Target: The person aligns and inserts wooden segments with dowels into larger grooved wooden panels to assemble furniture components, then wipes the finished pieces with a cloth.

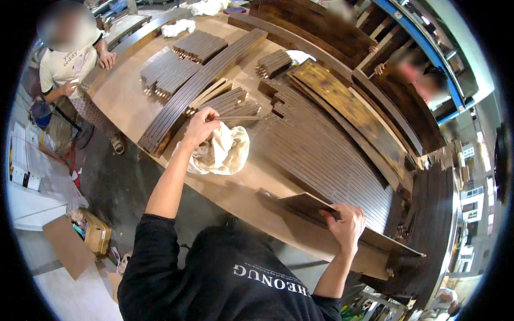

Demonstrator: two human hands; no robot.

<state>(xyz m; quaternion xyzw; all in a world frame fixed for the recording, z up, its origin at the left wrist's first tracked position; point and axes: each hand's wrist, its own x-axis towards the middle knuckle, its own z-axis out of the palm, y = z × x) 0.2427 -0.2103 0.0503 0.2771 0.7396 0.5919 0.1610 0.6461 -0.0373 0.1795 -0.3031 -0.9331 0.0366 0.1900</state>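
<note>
Surface point(134, 101): a broad tan wooden top, smooth and bare in patches, running under both hands and away beyond them.
Laid slats point(326, 160): a wide field of dark brown wooden strips side by side, between the two hands and past the right one; long, narrow, matte.
Long bundle point(203, 80): grey-brown strips stacked in a curved band, beyond the left hand, reaching toward the far edge.
Mottled board point(348, 104): a dark plank with yellowish blotches, far beyond the right hand.
Short stacks point(201, 45): blocks of cut grey-brown strips, farther out than the left hand.
Cloth point(222, 152): a crumpled cream rag, soft and folded, directly under and just beside the left hand.
Dark panel point(305, 206): a thin, flat, dark brown piece with a straight edge, tilted up off the surface at the near edge, under the right hand.
Thin strip point(238, 118): one slim dark slat, level, jutting rightward from the left hand's fingertips over the cloth.
Left hand point(201, 125): fingers closed, pinching the end of the thin strip.
Right hand point(347, 224): fingers curled over the dark panel's edge, gripping it.
Other person point(69, 59): in a pale printed top, standing at the surface's far left, well apart from both hands.
Cardboard box point(96, 232): brown, open, on the floor left of the left arm.
White cartons point(21, 160): pale boxes with small dark labels, farther left.
</note>
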